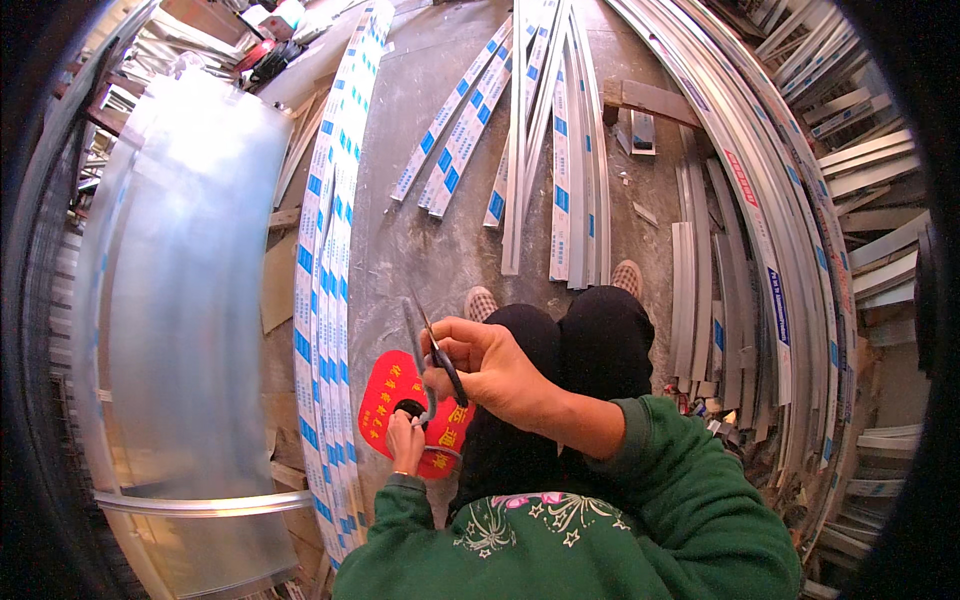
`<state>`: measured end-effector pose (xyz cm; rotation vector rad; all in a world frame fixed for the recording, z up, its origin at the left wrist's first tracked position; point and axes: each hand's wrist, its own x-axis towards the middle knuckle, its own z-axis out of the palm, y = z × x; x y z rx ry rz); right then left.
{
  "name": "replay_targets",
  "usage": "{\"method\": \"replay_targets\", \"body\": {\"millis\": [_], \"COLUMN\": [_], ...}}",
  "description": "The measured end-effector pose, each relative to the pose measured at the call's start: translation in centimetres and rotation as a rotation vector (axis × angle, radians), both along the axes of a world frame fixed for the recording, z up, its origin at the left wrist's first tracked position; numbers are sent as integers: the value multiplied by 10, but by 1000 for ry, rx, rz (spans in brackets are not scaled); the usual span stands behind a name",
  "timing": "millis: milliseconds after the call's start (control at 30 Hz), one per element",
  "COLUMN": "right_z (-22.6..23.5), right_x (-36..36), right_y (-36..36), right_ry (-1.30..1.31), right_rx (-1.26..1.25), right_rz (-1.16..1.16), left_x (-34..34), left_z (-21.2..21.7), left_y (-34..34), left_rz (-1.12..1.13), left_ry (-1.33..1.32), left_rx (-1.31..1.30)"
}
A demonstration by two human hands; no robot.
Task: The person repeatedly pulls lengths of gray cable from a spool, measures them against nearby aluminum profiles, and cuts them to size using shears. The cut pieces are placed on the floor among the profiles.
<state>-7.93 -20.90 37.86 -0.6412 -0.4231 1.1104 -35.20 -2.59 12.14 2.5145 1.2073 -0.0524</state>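
Observation:
My right hand [495, 368] is closed around a pair of scissors [453, 375] with dark handles, the blades pointing up and away from me. A narrow grey flexible strip [410, 325] runs beside the blades and past the fingers, then curves down toward a red reel [380, 385] with yellow lettering. The reel lies at the left of my lap, near my left knee. Down at its black centre, my left hand [405, 443] has its fingers closed at the hub; the fingertips are partly hidden. More grey strip shows at the reel's lower edge.
Long profiles [325, 270] with blue-and-white film lie along my left, beside a large shiny sheet [195, 300]. Several more profiles [560, 180] lie on the floor [405, 255] ahead. Stacked long bars [770, 250] curve along my right. A wooden block [655, 100] lies among them.

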Motion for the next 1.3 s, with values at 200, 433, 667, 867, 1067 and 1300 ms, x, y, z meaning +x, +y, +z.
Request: {"method": "replay_targets", "body": {"millis": [200,433,667,867,1067,1300], "right_z": [-6,-12,-8,-4,3,-3], "right_x": [-4,-5,2,16,17,9], "right_y": [5,8,9,-3,-4,4], "right_ry": [-8,-119,-134,-147,-37,-91], "right_rx": [-37,-111,-103,-232,-173,-198], "right_rz": [-22,-54,-153,-218,-226,-170], "left_x": [17,13,7,-10,-10,6], "left_z": [27,43,28,27,30,1], "left_y": [-19,-13,-13,-51,-60,0], "left_rz": [16,-24,-92,-128,-69,182], "left_ry": [65,-107,-112,-124,-177,-200], "left_rx": [52,190,78,50,129,-524]}}
